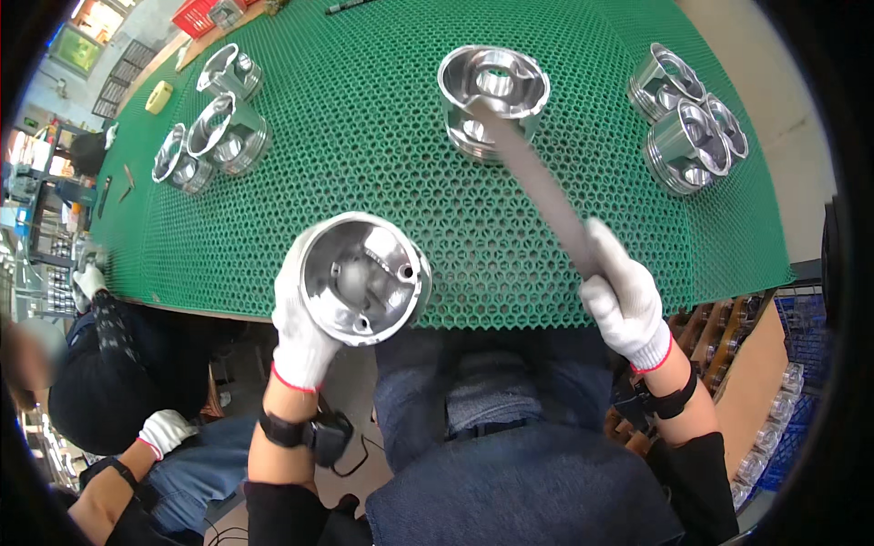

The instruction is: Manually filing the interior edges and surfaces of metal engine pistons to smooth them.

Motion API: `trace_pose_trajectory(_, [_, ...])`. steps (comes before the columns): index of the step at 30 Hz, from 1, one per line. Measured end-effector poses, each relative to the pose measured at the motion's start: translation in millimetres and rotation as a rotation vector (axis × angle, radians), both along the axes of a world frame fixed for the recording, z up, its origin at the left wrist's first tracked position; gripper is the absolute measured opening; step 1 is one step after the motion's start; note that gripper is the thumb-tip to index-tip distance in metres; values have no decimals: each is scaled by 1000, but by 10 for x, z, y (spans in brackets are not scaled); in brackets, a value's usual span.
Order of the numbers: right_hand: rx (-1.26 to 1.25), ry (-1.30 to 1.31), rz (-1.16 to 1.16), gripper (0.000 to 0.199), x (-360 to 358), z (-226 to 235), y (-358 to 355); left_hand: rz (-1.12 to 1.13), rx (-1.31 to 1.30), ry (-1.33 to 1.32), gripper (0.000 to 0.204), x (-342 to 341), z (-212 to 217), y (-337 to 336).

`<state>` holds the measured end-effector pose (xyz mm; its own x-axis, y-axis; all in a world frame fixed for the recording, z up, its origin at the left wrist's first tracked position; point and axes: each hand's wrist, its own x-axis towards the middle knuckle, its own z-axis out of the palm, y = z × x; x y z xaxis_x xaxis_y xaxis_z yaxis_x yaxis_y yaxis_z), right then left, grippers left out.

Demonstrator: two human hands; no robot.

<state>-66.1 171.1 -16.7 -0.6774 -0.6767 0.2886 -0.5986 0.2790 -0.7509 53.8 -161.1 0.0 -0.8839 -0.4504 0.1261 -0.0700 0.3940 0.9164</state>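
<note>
A shiny metal piston [387, 314] is gripped in my left hand [296, 318], which wears a white glove with a red cuff. The piston is tilted so that its round rim and hollow inside show. My right hand [628, 305], gloved the same way, is closed round the lower end of a long, flat grey file [542, 187]. The file slants up and to the left, slightly blurred. In the picture its tip overlaps another piston [460, 118] standing on the mat; I cannot tell whether they touch. File and held piston are apart.
A green perforated mat [364, 164] covers the table. Several pistons stand at the left [228, 136] and right [687, 150]. A yellow object [158, 97] and a red crate [195, 16] lie farther back. A gloved co-worker [127, 382] sits at my left. Trays of parts [756, 373] stand at lower right.
</note>
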Motion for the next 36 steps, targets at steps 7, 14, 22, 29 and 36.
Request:
trace_pose_trajectory(7, [99,69,337,53,383,495,213,-409,35,-54,41,-223,57,-41])
trace_pose_trajectory(14, [98,297,410,58,269,349,-600,-425,140,-83,47,-235,141,-16])
trace_pose_trajectory(22, [244,239,341,53,233,544,-426,-538,164,-134,52,-273,128,-72])
trace_pose_trajectory(29, [503,248,421,45,132,680,-627,-628,328,-158,42,-378,113,-144])
trace_pose_trajectory(36, [233,337,278,52,-110,489,-734,-574,232,-203,41,-337,41,-197])
